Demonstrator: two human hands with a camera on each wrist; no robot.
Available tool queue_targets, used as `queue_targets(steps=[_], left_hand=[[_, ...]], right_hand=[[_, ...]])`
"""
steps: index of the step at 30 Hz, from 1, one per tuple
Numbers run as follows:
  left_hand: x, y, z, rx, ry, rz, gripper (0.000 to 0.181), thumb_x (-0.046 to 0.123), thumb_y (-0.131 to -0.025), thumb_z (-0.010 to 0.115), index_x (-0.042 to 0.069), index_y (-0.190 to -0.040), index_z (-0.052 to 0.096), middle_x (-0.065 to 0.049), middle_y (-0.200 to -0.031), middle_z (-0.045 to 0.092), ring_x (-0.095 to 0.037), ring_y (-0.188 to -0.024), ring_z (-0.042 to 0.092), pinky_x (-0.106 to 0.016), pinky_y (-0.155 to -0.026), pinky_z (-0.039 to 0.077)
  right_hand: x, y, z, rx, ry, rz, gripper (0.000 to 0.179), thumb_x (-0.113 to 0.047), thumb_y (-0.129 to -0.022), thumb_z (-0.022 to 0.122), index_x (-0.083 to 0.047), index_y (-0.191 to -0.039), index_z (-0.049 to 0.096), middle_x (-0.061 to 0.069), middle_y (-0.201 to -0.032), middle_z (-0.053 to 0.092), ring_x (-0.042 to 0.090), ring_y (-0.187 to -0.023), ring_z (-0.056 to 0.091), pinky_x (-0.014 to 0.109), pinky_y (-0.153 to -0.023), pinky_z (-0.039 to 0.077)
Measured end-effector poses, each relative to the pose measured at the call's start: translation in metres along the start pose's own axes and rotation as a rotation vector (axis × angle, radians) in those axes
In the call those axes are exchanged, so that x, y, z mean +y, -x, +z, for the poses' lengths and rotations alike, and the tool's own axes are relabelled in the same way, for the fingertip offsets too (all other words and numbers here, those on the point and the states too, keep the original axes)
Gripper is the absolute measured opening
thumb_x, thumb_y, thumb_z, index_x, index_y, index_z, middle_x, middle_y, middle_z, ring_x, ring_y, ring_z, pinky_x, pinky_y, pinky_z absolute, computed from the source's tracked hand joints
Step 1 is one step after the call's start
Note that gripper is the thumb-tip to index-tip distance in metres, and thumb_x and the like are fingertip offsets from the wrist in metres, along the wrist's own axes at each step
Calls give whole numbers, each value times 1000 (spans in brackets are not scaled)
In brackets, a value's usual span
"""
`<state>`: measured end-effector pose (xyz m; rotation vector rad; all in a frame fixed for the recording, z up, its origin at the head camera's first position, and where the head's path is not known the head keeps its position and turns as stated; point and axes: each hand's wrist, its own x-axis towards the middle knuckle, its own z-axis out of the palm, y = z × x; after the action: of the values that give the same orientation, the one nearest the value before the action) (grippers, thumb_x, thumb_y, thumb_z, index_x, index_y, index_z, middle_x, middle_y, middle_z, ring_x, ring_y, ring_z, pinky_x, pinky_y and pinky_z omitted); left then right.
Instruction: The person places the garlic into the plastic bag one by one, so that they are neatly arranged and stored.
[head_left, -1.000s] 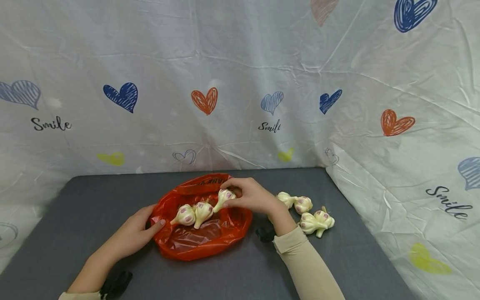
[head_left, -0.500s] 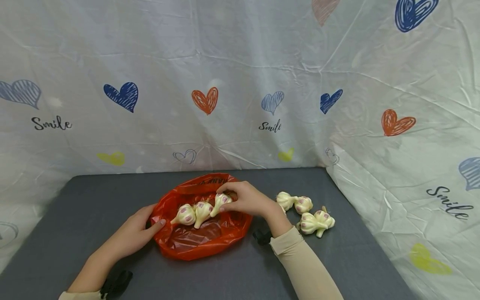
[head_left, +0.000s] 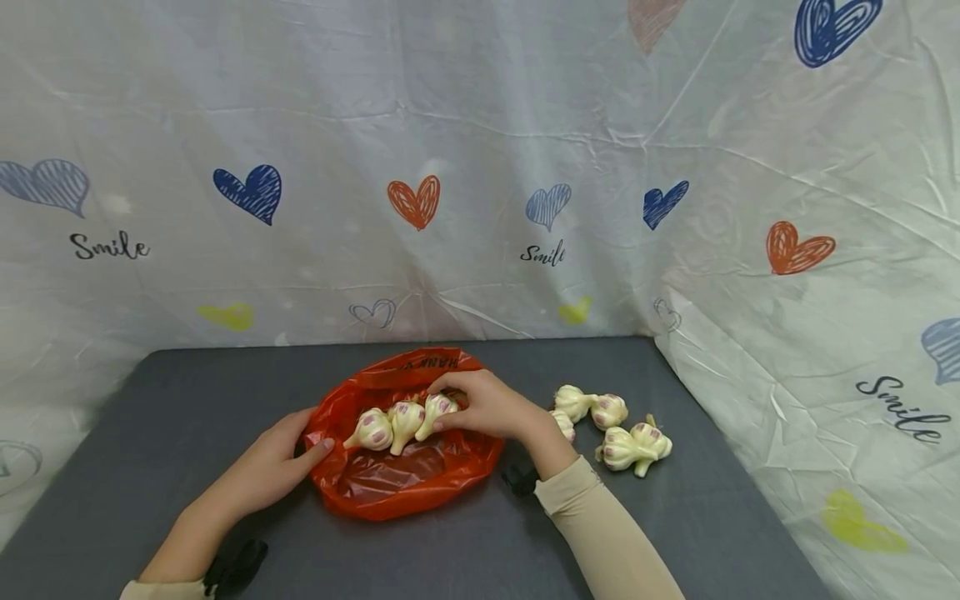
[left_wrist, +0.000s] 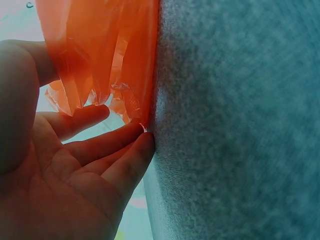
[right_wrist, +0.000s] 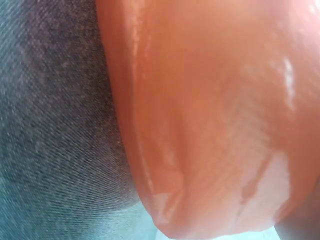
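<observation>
An open red plastic bag lies on the table with its mouth facing up. My left hand holds its left rim, the thumb inside; in the left wrist view the fingers touch the bag's outside, low by the tabletop. With thumb and fingers my right hand pinches a white and purple garlic bulb inside the bag. Left of that bulb are a second garlic bulb and a third garlic bulb. Red plastic fills most of the right wrist view, hiding the fingers there.
Several more garlic bulbs lie in a cluster on the grey table, right of the bag. The right wrist partly covers one of them. A white cloth with printed hearts hangs behind and to the right.
My right hand has moved left and down with its garlic bulb, bringing it beside the other two in the bag. The left hand has stayed on the rim.
</observation>
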<state>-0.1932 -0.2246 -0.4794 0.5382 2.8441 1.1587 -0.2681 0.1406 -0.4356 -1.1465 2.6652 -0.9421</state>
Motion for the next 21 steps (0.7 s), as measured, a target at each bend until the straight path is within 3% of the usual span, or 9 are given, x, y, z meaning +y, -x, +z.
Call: queue_targets(steps=[21], left_hand=[[-1, 0, 1, -10, -12, -32, 74, 46, -110, 67, -5, -159, 47, -29, -153, 55, -51, -141, 54, -70, -111, 48]], right_hand=[[3, -7, 17, -5, -6, 12, 46, -31, -97, 87, -12, -137, 73, -6, -131, 73, 7, -121, 65, 31, -107, 54]])
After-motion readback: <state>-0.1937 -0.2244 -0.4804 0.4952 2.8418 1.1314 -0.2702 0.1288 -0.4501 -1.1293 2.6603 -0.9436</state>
